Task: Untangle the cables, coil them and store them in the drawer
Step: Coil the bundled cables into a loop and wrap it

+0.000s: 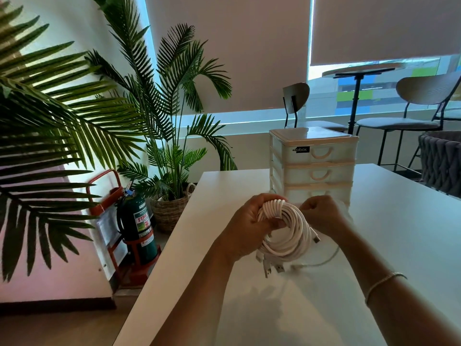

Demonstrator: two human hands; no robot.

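Note:
A coil of white cables [289, 233] hangs just above the white table [389, 233], with several USB plugs dangling from its lower edge. My left hand [245, 228] grips the coil's upper left, fingers through the loop. My right hand [321, 214] is curled at the coil's upper right and pinches a cable strand there. One loose white cable end [326, 259] trails on the table to the right. A small white plastic drawer unit [313, 163] with three closed drawers stands just behind my hands; its lowest drawer is partly hidden by them.
Palm plants fill the left side, with a basket pot [169, 208] and a green fire extinguisher [136, 221] on the floor beside the table's left edge. Chairs [409, 116] and a round table stand at the back right, and a woven dark seat [441, 161] sits past the table's right corner.

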